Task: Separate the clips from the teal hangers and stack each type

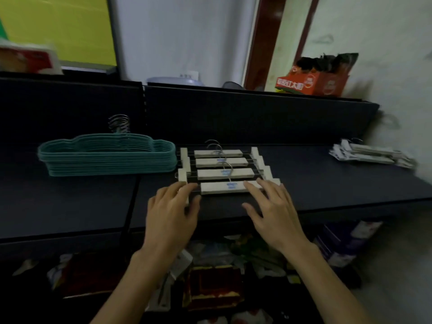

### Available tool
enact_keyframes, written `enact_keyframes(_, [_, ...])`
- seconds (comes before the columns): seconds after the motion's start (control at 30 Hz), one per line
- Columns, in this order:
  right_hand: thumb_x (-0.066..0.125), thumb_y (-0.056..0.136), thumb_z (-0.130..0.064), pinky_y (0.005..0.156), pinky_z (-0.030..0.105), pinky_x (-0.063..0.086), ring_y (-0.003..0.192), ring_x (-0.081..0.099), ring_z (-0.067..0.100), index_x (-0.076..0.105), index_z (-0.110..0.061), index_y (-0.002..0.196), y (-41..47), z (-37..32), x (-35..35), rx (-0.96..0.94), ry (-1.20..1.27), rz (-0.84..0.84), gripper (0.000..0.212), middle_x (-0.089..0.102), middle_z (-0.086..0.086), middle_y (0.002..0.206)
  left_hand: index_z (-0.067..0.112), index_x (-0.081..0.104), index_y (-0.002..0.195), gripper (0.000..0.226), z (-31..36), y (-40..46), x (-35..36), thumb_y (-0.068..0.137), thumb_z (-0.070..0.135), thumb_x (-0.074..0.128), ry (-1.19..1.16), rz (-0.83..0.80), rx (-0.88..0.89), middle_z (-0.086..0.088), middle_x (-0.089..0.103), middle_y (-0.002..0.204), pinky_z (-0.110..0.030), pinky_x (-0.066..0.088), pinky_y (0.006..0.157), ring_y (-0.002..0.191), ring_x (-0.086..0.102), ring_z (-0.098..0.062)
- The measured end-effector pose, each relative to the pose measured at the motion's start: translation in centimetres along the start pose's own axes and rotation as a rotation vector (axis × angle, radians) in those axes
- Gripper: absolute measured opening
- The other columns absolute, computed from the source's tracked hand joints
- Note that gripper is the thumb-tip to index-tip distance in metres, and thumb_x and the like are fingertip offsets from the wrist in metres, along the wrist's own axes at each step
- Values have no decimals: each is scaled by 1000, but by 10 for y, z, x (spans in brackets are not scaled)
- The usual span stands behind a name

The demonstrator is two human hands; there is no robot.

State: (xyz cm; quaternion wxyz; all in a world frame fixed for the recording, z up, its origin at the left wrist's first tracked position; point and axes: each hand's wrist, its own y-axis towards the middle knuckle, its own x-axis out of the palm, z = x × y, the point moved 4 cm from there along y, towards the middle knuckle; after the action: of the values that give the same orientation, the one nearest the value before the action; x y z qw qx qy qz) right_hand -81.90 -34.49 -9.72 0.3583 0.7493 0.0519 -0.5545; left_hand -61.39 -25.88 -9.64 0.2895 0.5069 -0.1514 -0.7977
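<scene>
A dark worktop [327, 174] runs across the view, backed by a dark partition [233, 113]. On its left lies a neat stack of teal hangers [105, 155], metal hooks bunched at the back. Just beside it, at centre, four white clip hangers [224, 170] lie in a row. Far right, a blurred pile of what seem to be more white clip hangers [371, 154]. An orange carton [313, 84] sits beyond the partition. The left hand [173, 211] and right hand [273, 211] rest with fingers spread on the nearest clip hanger, covering its ends; neither visibly grips it
</scene>
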Motion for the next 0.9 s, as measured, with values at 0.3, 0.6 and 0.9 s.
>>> enact_keyframes(0.3, [51,91,-48,109,45,31,123,44,23,51,-25,133,-69,73,-44,322,-45,82,48,53,3,132,25,64,112,36,88,-21,65,85,45,52,47,-92,278,2,64,114,-40,48,83,103,60,-23])
enact_keyframes(0.6, [40,84,-56,92,44,45,99,59,26,59,-22,123,-135,188,-85,488,-171,90,55,64,3,110,27,66,108,38,195,-23,130,80,48,52,30,-173,423,4,65,109,-39,49,82,97,62,-22])
enact_keyframes(0.9, [52,81,-49,85,44,49,93,61,30,61,-19,120,-181,313,-135,556,-228,121,50,65,6,103,26,67,105,34,313,-29,198,79,46,56,42,-193,457,4,66,106,-40,49,81,95,62,-22])
